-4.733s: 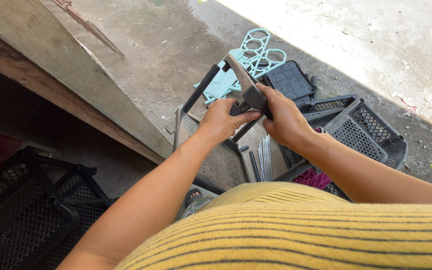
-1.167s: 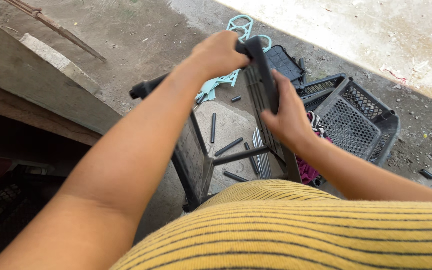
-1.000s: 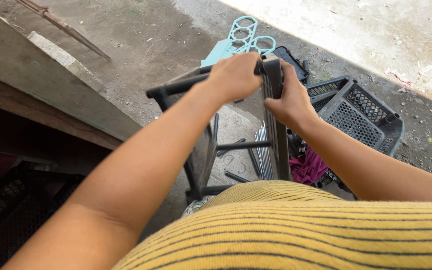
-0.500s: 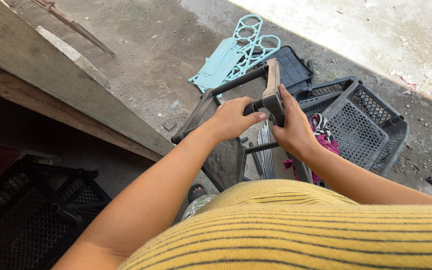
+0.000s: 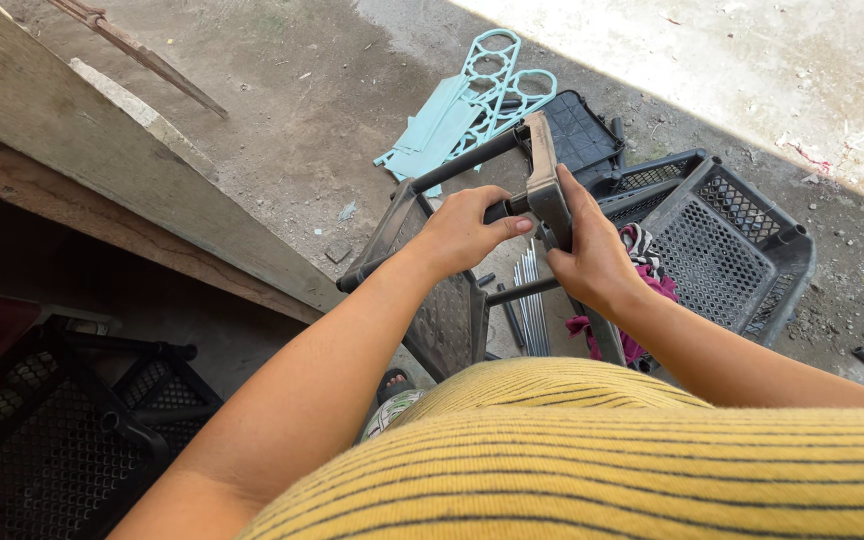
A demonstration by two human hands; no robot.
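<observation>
Two hands clench a grey plastic rack frame point(image 5: 452, 310): left hand point(image 5: 467, 230) grasps its dark rod point(image 5: 462, 165), right hand point(image 5: 592, 255) its upright post point(image 5: 544, 175)

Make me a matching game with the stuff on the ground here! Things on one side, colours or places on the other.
Things:
1. flat ring-patterned plastic panels
2. mesh basket
3. crumpled cloth
4. thin metal rods

Matches:
A. silvery, lying under the frame
B. pale teal
C. black, to the right of the right hand
D. pink

Pairs: 1-B, 2-C, 3-D, 4-A
</observation>
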